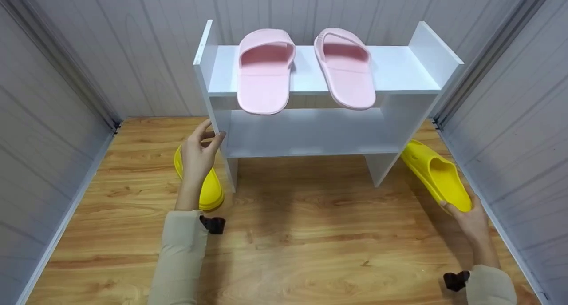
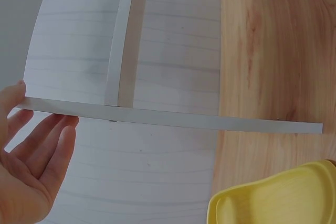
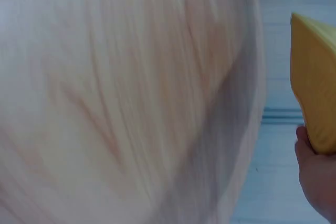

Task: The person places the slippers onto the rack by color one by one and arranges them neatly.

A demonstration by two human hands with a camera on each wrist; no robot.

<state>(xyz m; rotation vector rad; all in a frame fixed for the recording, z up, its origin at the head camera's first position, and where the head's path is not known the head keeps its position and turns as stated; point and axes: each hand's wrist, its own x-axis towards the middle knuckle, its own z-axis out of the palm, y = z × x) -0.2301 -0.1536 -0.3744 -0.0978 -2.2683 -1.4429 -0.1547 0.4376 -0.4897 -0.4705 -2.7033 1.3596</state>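
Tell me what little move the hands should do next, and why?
I'd probably have the right hand bring the yellow shoe it holds round toward the lower shelf. That shoe is just outside the right side of the white rack, pink slippers take up the middle of the top shelf, and the left hand grips the rack, which may steady it.

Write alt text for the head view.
A person's right hand holds a yellow slipper beside a white rack, while the left hand grips its left side. Two pink slippers sit on its upper shelf; another yellow slipper is on the floor.
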